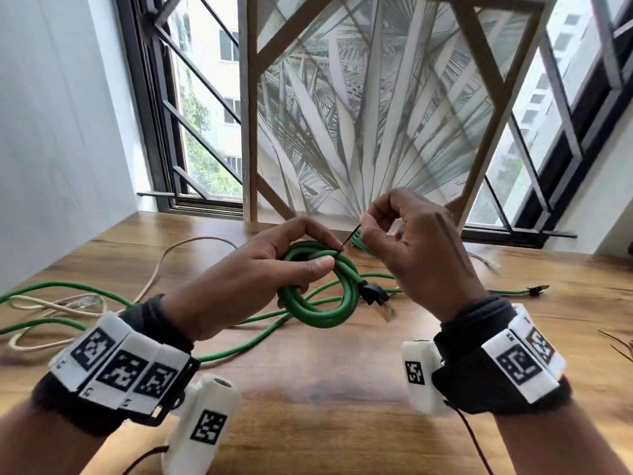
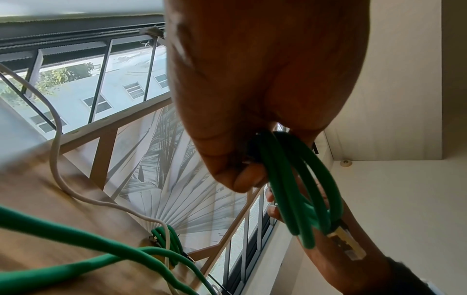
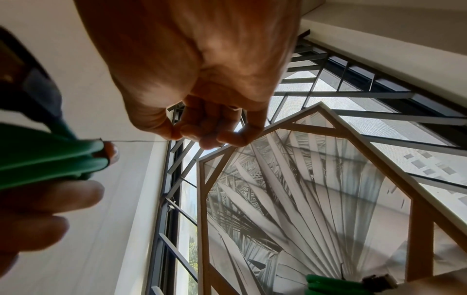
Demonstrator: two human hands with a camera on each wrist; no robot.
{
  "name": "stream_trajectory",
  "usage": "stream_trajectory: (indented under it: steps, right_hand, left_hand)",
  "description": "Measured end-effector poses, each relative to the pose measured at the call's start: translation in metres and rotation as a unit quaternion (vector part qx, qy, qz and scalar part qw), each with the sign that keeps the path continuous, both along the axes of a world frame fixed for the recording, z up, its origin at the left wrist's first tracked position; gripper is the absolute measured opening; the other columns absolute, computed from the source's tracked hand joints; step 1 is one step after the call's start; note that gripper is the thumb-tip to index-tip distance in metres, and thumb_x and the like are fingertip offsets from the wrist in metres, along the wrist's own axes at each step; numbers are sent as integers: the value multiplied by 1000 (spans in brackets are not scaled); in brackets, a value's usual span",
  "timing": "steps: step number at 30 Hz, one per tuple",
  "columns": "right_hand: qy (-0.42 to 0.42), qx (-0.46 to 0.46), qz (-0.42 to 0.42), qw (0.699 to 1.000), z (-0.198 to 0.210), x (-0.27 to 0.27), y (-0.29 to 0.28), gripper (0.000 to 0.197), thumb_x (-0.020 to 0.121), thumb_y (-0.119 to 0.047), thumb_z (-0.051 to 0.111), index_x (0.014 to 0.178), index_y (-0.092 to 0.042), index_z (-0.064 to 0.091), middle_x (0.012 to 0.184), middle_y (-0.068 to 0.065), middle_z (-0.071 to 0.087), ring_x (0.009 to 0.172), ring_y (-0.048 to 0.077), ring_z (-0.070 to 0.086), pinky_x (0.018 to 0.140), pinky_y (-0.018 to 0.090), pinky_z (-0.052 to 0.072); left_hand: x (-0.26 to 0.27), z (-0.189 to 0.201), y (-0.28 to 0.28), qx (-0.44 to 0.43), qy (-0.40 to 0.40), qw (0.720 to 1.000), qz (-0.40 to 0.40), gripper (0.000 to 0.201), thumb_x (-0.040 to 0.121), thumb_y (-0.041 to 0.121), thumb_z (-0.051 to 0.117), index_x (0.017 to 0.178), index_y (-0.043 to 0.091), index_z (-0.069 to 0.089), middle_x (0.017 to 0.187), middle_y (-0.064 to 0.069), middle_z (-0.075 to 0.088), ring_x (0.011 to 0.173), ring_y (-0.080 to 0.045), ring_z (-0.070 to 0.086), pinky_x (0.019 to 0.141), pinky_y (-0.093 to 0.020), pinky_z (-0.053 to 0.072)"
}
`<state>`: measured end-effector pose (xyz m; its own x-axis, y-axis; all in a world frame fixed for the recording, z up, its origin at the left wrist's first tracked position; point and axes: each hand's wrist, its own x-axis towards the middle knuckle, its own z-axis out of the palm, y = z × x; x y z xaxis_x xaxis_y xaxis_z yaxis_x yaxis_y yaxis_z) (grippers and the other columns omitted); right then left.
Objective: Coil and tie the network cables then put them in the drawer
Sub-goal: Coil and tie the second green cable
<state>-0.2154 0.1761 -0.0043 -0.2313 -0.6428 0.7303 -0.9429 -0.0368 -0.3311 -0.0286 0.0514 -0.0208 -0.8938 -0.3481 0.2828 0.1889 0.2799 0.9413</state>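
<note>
— Left hand (image 1: 263,269) clamped around a green coil (image 1: 320,286) of network cable, thumb pressed across the bundled turns, raised just above the wooden bench (image 1: 325,389). Held that way, evidently, to stop the loops springing apart.

— And the right hand (image 1: 407,245)?

— Pinching a thin dark tie (image 1: 350,238) between thumb and forefinger, remaining fingers curled in. Tie drawn taut from the pinch down to the coil beside the left thumb; seems pulled snug for the binding step.

— Plug end?

— Black-booted connector (image 1: 375,296) hanging off the coil's right side, clear tip pointing down towards the bench.

— Rest of the job?

— Loose green cable (image 1: 51,291) and a cream cable (image 1: 161,265) sprawled uncoiled across the bench's left half. A second green bundle (image 1: 359,243) lying near the window behind the right hand; blurred and half hidden, possibly tied already. No drawer in sight, so stowing still pending.

— Main risk?

— Tie slipping off the pinch, or turns fanning out if the left thumb eases.
</note>
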Motion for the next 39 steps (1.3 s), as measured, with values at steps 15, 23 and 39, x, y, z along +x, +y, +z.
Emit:
stream_trajectory:
  steps: [15,23,39]
  right_hand:
    - [-253,-25,242,936,0,16,-5,12,102,-2,59,94,6,63,80,0,76,72,6,67,70,15,49]
    - [-236,0,257,937,-5,29,-6,17,96,-17,65,95,-1,67,85,25,67,72,51,58,63,66,50]
    - [-209,-54,274,937,2,26,1,14,89,-13,74,79,-4,71,83,9,66,79,25,65,66,42,50]
  left_hand:
    - [-4,-9,-12,-1,9,997,79,11,105,16,61,106,25,68,67,-7,40,58,-25,33,40,-23,35]
    - [-7,-13,-16,-52,22,986,159,10,104,21,65,101,30,68,58,9,46,52,-13,38,47,-23,32]
    - [-3,2,-1,35,87,987,128,30,87,31,72,114,16,70,76,-2,65,69,-20,51,51,-27,42]
